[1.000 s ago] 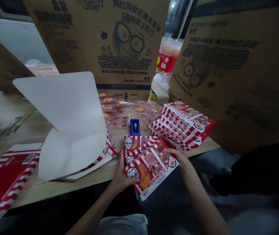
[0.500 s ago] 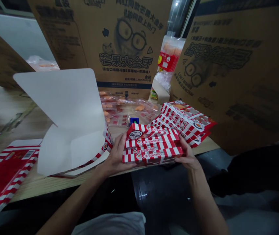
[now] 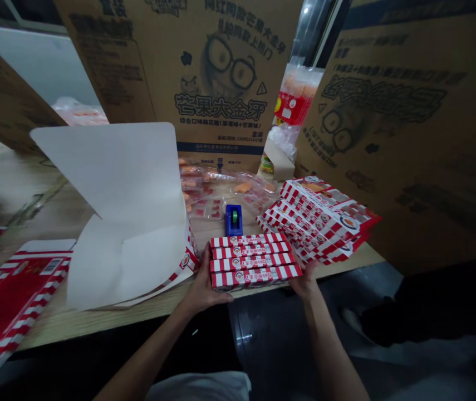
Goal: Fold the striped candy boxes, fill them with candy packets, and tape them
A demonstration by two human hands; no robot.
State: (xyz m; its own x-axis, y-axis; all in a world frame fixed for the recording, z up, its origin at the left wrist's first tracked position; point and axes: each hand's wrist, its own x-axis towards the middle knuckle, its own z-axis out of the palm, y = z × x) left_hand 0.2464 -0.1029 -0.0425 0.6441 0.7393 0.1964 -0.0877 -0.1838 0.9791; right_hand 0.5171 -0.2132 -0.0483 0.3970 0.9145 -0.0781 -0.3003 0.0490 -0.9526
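Several flat red-and-white striped boxes (image 3: 254, 262) lie in an even stack at the table's front edge, their narrow printed sides facing me. My left hand (image 3: 204, 289) clasps the left end of the stack, thumb along the bottom front. At the right end my right hand (image 3: 304, 278) grips the stack, its fingers partly hidden behind the boxes. Just to the right leans a second pile of the same boxes (image 3: 321, 223), fanned and tilted. A large open carton (image 3: 137, 223), white inside with a striped outer edge, stands left of my left hand.
A blue tape dispenser (image 3: 233, 220) stands behind the stack. Clear packets of sweets (image 3: 208, 195) lie farther back, before a tall brown cardboard box (image 3: 166, 72). Another cardboard box (image 3: 421, 139) rises at right. Flat red striped cartons (image 3: 8, 301) lie at left on the wooden table (image 3: 54, 328).
The held boxes have gone from uneven, with the top one tilted, to a squared stack. Both hands have come lower, and more of the tape dispenser shows.
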